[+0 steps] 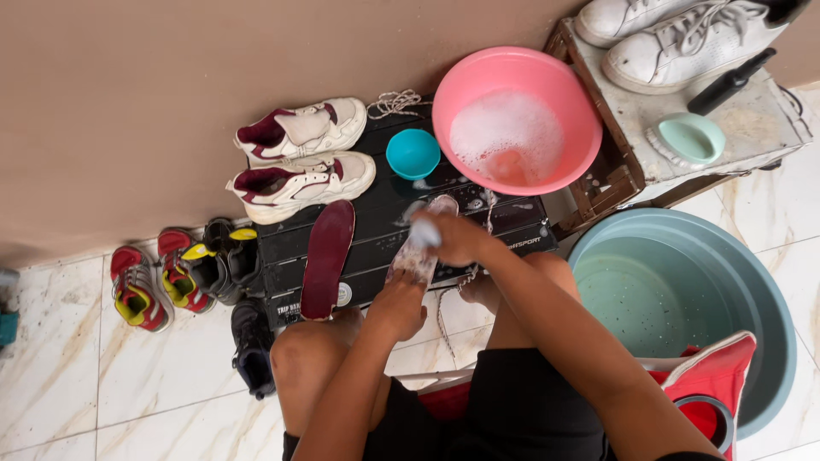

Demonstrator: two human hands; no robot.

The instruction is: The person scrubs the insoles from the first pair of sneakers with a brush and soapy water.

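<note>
My left hand [400,300] grips the near end of a soapy insole [417,256] that lies on a black crate top [376,226]. My right hand [457,237] presses a pale brush [424,230] onto the insole's middle. A second, dark red insole [327,256] lies flat on the crate to the left. Behind the hands stands a pink basin [515,119] with foamy water. A small teal bowl [412,154] sits beside it.
Two white and maroon sneakers [299,158] rest on the crate's far left. Red-yellow and black shoes [184,273] stand on the tiled floor at left. A large grey-green tub [683,299] is at right. A wooden stand [726,111] holds white sneakers, a black bottle and a soap dish.
</note>
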